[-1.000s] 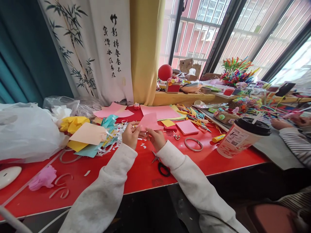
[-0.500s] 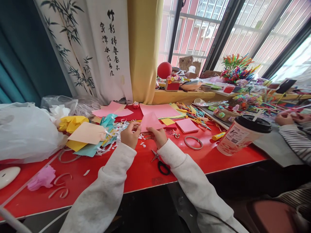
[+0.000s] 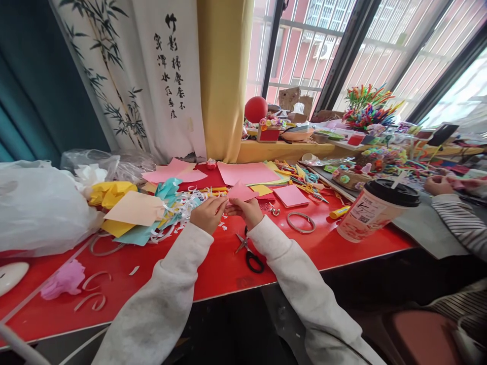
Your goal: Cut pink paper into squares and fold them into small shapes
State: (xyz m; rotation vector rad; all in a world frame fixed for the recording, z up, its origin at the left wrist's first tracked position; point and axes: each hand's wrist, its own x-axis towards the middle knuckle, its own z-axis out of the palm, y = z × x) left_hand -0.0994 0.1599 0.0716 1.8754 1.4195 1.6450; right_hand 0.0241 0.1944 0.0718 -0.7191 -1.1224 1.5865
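Observation:
Between my two hands, above the red table (image 3: pixel 224 276), is a sheet of pink paper (image 3: pixel 242 191) that looks folded. My left hand (image 3: pixel 208 214) pinches its left side with thumb and fingers. My right hand (image 3: pixel 248 212) grips its lower edge, close beside the left. Just below my right wrist lie scissors (image 3: pixel 251 256) with black handles, blades partly spread. A stack of pink square paper (image 3: pixel 291 196) rests to the right of my hands, and a yellow square (image 3: pixel 262 189) lies behind the right one. White paper shreds (image 3: pixel 186 205) are heaped by my left hand.
On the right stand a drink cup (image 3: pixel 376 210) with a straw, a yellow glue stick (image 3: pixel 340 212) and a wire ring (image 3: pixel 301 222). A white plastic bag (image 3: pixel 45 208) and coloured paper (image 3: pixel 133 208) fill the left. A co-worker's hands (image 3: pixel 439 185) show at far right.
My hands have drawn closer together. The pink paper, which stood up as a larger sheet, now shows smaller and lower, bent over between my fingers.

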